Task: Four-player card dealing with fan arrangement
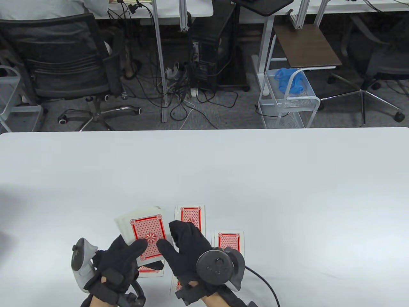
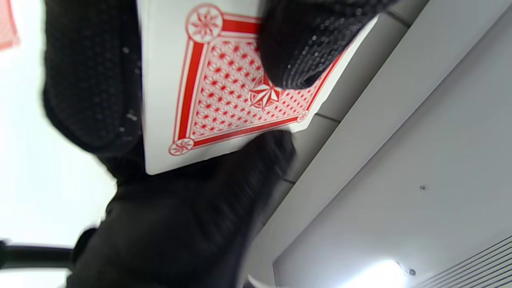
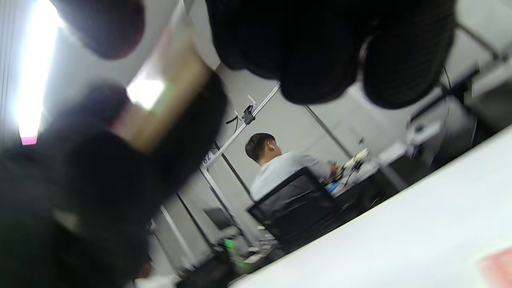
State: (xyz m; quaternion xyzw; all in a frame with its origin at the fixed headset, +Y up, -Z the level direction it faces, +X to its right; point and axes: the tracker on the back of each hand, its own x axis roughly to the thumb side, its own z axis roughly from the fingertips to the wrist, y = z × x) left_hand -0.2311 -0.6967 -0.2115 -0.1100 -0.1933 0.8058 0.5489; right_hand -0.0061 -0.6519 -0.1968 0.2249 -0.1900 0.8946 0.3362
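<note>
Left hand [image 1: 119,255] holds deck [image 1: 145,228], right hand [image 1: 183,247] thumb on top card w/ fingers curled: shd slide one card only, keep rest squared.

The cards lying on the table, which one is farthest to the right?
The face-down card just beyond the right hand; the other card lies left of it, farther up the table.

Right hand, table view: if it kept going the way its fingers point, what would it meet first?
Probably the face-down card lying on the table just beyond the right hand; its fingers already overlap that card's near end. Height above it is unclear.
</note>
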